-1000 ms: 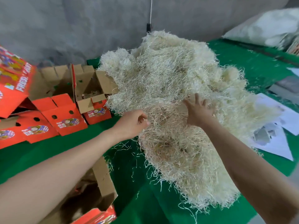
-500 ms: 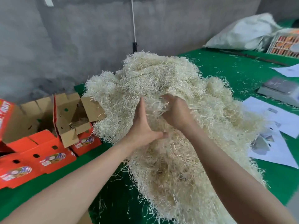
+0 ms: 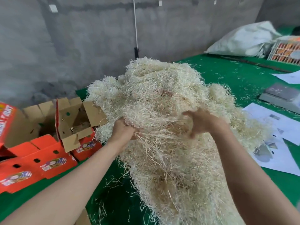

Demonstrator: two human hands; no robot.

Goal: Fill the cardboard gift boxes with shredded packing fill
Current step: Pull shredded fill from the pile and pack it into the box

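Note:
A big heap of pale shredded packing fill (image 3: 159,98) covers the middle of the green table (image 3: 227,73). My left hand (image 3: 124,129) grips a clump on the heap's left side, fingers buried in the strands. My right hand (image 3: 200,121) is curled round a clump on the heap's right side, and strands stretch between the two hands. An open red cardboard gift box (image 3: 76,125) with its flaps up stands just left of the heap. Another open red box (image 3: 30,127) stands beside it, farther left.
Flattened red boxes (image 3: 37,164) lie at the front left. White paper sheets (image 3: 276,143) and a grey scale (image 3: 282,96) lie on the right. A white sack (image 3: 243,39) and a crate of fruit (image 3: 285,51) stand at the back right. A concrete wall runs behind.
My hands, close together on the heap's front half a second ago, have moved apart to its left and right sides, drawing strands between them. The view has tilted up slightly.

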